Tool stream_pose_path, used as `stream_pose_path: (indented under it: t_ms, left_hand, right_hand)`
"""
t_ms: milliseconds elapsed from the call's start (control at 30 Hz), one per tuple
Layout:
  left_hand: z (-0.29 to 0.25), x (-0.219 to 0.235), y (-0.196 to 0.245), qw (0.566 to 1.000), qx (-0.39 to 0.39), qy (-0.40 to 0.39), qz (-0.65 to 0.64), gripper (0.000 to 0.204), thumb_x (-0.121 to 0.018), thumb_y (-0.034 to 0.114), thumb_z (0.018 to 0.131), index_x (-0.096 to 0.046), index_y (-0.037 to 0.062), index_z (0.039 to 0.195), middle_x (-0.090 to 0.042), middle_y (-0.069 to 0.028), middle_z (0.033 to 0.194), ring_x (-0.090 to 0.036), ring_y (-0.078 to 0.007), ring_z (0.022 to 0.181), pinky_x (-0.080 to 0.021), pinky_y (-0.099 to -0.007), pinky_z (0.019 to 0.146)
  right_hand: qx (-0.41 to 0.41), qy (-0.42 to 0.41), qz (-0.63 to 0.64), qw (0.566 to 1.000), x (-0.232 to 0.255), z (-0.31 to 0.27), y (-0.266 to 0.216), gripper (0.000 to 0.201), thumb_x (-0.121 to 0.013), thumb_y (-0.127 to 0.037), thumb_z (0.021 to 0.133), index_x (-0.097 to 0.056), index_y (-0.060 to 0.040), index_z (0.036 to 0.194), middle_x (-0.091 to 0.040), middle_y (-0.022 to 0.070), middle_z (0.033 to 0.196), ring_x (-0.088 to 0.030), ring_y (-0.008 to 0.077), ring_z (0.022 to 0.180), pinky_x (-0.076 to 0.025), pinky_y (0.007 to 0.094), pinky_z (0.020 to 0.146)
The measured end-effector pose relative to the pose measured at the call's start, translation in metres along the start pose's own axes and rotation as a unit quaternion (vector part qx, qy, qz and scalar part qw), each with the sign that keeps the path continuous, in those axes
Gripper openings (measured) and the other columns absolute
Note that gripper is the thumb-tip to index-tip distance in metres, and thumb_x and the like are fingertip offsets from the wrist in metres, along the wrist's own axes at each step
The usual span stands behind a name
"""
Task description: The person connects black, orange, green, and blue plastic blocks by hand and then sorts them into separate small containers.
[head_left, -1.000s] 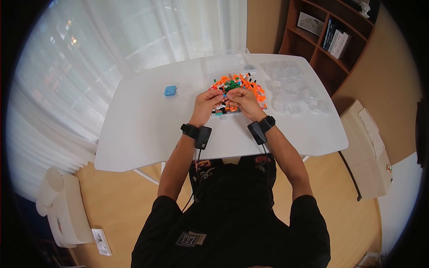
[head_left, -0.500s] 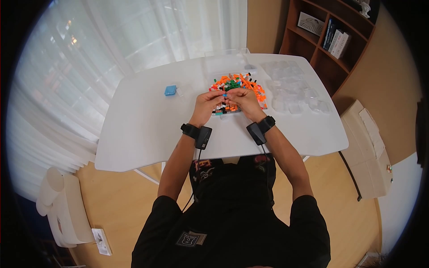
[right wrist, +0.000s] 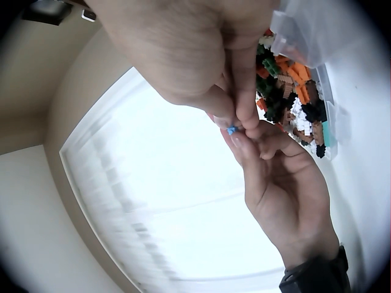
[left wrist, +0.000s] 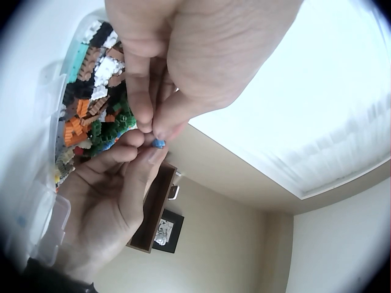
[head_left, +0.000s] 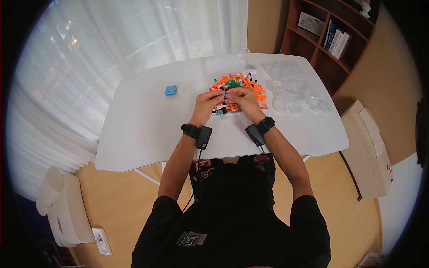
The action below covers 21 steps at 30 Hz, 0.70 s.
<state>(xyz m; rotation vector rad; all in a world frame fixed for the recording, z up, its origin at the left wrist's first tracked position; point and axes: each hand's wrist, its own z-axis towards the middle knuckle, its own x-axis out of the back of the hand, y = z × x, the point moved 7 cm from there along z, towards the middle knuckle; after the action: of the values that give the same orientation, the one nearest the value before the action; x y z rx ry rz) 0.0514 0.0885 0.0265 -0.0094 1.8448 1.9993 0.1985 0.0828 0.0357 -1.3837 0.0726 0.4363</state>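
Observation:
Both hands meet fingertip to fingertip over the near side of a heap of small building bricks (head_left: 255,91). My left hand (head_left: 206,105) pinches a tiny blue building brick (left wrist: 159,144) between thumb and fingers. From the other side my right hand (head_left: 247,103) grips the same brick with thumb and forefinger. Only a small bit of blue (right wrist: 232,130) shows between the thumbs; the fingers hide the rest. Orange, green, white, brown and black bricks fill a shallow clear plastic tray (right wrist: 333,113) just beneath the hands.
A blue square block (head_left: 170,90) lies on the white table (head_left: 143,125) to the left, beside a small clear piece. Behind the heap stands a clear plastic box (head_left: 225,60). Several clear containers (head_left: 292,85) cover the table's right side.
My right wrist has turned slightly. Both hands stay together in the same place, still holding the blue building brick.

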Motion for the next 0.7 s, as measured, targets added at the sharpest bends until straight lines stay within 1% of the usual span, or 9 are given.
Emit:
stream_pose_path:
  t_ms: [200, 267, 467, 700]
  left_hand:
    - [0.0009, 0.0026, -0.0009, 1.0, -0.003, 0.006, 0.016, 0.019, -0.063, 0.002, 0.086, -0.067, -0.0029, 0.105, -0.067, -0.0058, 0.088, -0.06, -0.009, 0.074, -0.048, -0.021, 0.066]
    - [0.0009, 0.0023, -0.0013, 1.0, 0.005, -0.003, 0.028, 0.022, -0.062, 0.003, 0.088, -0.064, -0.0034, 0.109, -0.066, -0.0062, 0.091, -0.06, -0.011, 0.076, -0.05, -0.0235, 0.07]
    - [-0.0004, 0.0014, 0.0003, 1.0, 0.001, -0.009, 0.028, 0.023, -0.062, 0.002, 0.087, -0.064, -0.004, 0.109, -0.066, -0.0061, 0.09, -0.06, -0.0108, 0.076, -0.05, -0.0236, 0.07]
    - [0.0018, 0.0037, -0.0031, 0.999, -0.002, -0.002, 0.037, 0.023, -0.062, 0.001, 0.087, -0.063, -0.0046, 0.109, -0.066, -0.0058, 0.088, -0.059, -0.0103, 0.075, -0.049, -0.0234, 0.069]
  right_hand:
    - [-0.001, 0.0, 0.002, 1.0, 0.0001, 0.0005, 0.0012, 0.014, -0.064, 0.001, 0.086, -0.065, 0.0052, 0.099, -0.068, 0.0125, 0.091, -0.067, 0.0153, 0.079, -0.056, 0.0245, 0.072]
    - [0.001, 0.003, -0.003, 1.0, 0.0005, 0.0005, 0.0011, 0.014, -0.065, 0.001, 0.085, -0.065, 0.0051, 0.099, -0.069, 0.0124, 0.09, -0.068, 0.0151, 0.079, -0.056, 0.0243, 0.071]
    - [0.016, 0.009, -0.035, 0.999, 0.0, 0.0005, -0.0011, 0.013, -0.065, 0.002, 0.085, -0.065, 0.0052, 0.097, -0.069, 0.012, 0.087, -0.068, 0.0147, 0.076, -0.056, 0.0239, 0.069]
    - [0.03, 0.007, -0.039, 0.999, 0.0002, 0.0016, 0.0007, 0.012, -0.063, 0.002, 0.086, -0.065, 0.0068, 0.097, -0.069, 0.0126, 0.087, -0.069, 0.0159, 0.077, -0.056, 0.0245, 0.07]
